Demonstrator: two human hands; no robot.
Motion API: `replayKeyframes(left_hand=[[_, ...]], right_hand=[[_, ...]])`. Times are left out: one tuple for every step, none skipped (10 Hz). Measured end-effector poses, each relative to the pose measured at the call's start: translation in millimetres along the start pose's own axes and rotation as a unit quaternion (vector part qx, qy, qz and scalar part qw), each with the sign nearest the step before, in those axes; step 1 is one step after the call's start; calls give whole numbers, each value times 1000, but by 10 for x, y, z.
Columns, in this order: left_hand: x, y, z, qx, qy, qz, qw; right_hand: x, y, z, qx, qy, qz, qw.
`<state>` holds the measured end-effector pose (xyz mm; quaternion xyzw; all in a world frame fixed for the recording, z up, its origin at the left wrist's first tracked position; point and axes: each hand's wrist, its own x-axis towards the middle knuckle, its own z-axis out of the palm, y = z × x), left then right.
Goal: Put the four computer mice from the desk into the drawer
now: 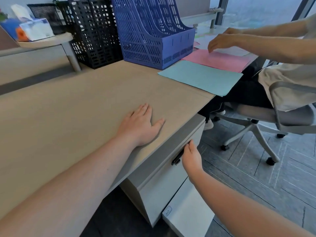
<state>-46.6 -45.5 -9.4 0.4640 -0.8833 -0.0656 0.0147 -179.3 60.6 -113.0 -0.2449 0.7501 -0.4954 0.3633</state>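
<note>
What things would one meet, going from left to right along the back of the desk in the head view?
White tissue box → black mesh pen holder → black perforated plastic file rack → blue perforated plastic file rack → pink paper sheet

Nothing readable here for you, honestly; the small white label (167, 211) on the lower drawer front (189, 212) is just a blurry scribble.

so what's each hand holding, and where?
Right hand grips the drawer by its black handle. Left hand lies flat on the desk, holding nothing.
</note>
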Motion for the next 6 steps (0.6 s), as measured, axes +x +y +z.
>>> replayKeyframes(left_hand=[[3,5,-4,5,-6,-3,1000],[8,23,-10,7,-10,-1,1000],[26,27,-25,12,-23,28,999],[25,45,-55,12,-31,36,999],[9,47,-56,10,-24,42,999],[-8,42,-62,0,-19,42,999]], right_hand=[[-1,-11,28,-34,8,0,999],[67,38,55,-35,10,10,999],[101,81,74,-23,16,-22,999],[126,77,-41,-96,-10,-49,994],[126,68,-231,-189,-55,-56,979],[144,32,-383,-229,-99,-14,968]])
